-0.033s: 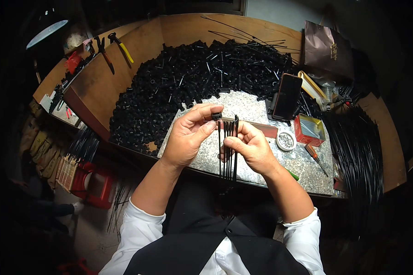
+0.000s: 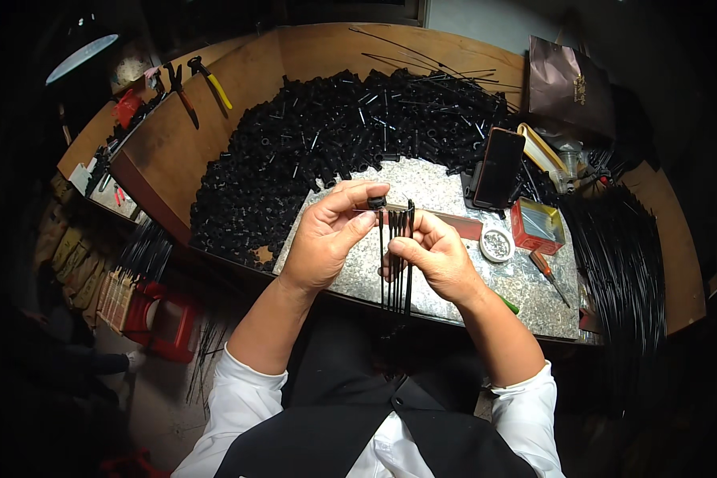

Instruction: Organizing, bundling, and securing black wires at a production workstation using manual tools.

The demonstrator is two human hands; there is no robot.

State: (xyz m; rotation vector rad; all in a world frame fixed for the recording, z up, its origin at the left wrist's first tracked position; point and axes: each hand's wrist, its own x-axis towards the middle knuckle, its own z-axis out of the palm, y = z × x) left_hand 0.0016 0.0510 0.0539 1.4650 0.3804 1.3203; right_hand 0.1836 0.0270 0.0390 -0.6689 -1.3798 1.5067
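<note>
My left hand (image 2: 320, 241) is closed, its thumb and fingers pinching a small black cylindrical part (image 2: 377, 204). Just to the right, several thin black rods (image 2: 395, 275) hang side by side, looking like umbrella ribs, with their upper ends close to that part. My right hand (image 2: 438, 259) grips these rods between thumb and fingers. A fine line runs from my left fingertips toward the rod tops; whether it is a wire cannot be made out. Both hands are above the front of the speckled worktop (image 2: 358, 271).
Behind my hands is a large heap of black tubular parts (image 2: 319, 127), with a wooden wall (image 2: 255, 72) around it. On the right are a phone (image 2: 500, 167), a white dish of small bits (image 2: 497, 245), a red box (image 2: 536, 225), a screwdriver (image 2: 548, 276) and a bundle of black rods (image 2: 617, 263).
</note>
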